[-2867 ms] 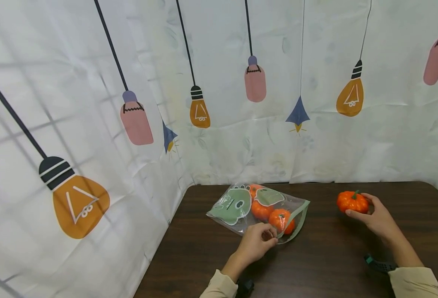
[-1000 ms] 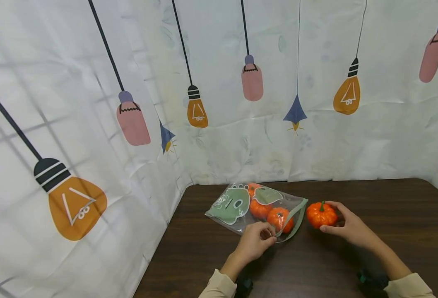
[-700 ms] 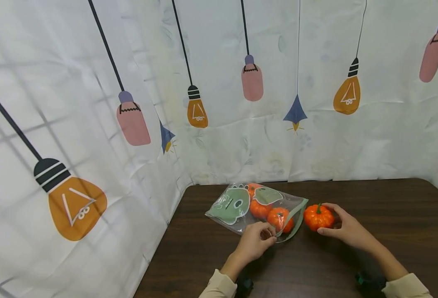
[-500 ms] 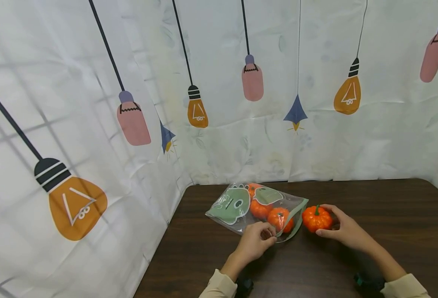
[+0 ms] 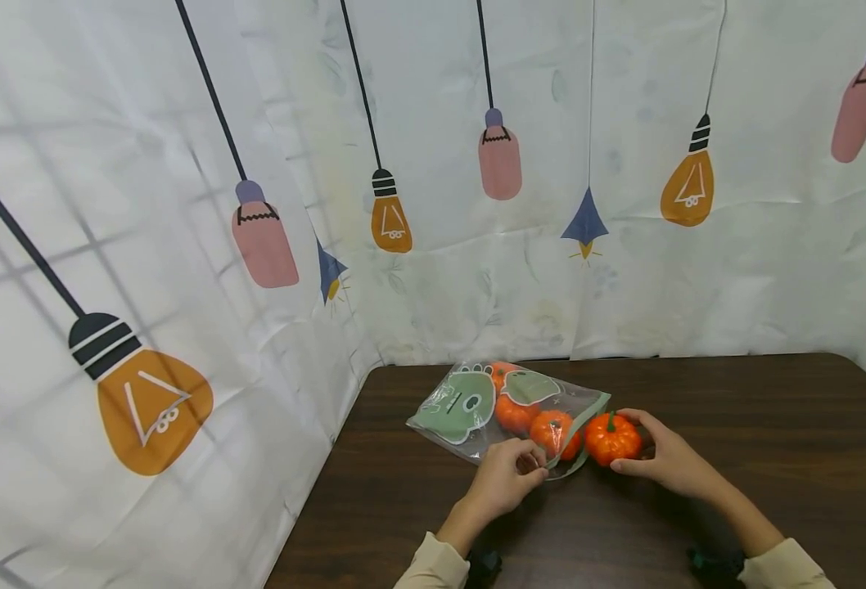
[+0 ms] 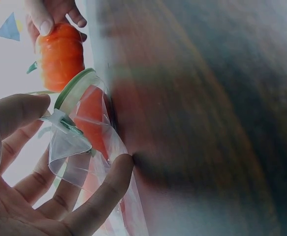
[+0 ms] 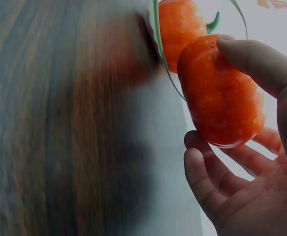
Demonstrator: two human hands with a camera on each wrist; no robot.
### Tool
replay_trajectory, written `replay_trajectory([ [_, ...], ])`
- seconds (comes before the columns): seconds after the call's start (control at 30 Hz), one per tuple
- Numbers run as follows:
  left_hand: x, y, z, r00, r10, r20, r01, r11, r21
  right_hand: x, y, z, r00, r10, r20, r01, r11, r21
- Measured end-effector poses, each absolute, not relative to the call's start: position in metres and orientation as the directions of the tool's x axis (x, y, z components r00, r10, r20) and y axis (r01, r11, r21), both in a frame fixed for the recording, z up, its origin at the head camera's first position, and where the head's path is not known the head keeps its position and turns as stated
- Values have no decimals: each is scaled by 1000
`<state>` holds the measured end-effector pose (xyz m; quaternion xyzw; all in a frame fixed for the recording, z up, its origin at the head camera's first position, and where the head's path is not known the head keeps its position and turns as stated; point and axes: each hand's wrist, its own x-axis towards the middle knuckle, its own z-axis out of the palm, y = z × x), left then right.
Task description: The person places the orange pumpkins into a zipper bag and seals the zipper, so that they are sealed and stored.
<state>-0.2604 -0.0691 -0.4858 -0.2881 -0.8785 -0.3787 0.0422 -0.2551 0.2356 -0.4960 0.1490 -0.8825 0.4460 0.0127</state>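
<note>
The right hand (image 5: 661, 465) holds an orange toy pumpkin (image 5: 613, 440) at the mouth of a clear printed bag (image 5: 457, 411), thumb on the near side and fingers round the far side, so its grip is only as wide as the fruit; held from its right like this, the pumpkin turns its left side to the bag, and that side is left uncovered, probably so that the fingers stay out of the way of the rim. The pumpkin's green stem (image 5: 611, 422) points up, and I cannot tell whether its underside touches the worktop (image 5: 787, 417) or whether its skin touches the green rim (image 5: 584, 421). The left hand (image 5: 507, 478) has a narrow grip, pinching the near corner of the bag's mouth between thumb and fingers, with some fingers seen through the film in the left wrist view; this likely steadies the light, slippery plastic and draws the near edge away from the far one, for the mouth stands parted. The bag lies on its side with its mouth toward the right hand, and at least three pumpkins (image 5: 553, 433) show inside it, their bulk seemingly propping the soft wall up off the worktop
</note>
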Motion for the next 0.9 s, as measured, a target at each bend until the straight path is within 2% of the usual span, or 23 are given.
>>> replay_trajectory([
  [0.4, -259, -69, -486, -827, 472, 305, 546, 545, 636, -258, 225, -498, -953, -252, 170, -286, 556, -780],
  [0.9, -259, -69, -486, -822, 475, 315, 556, 552, 621, -262, 210, -498, -960, -252, 125, -252, 574, -779],
])
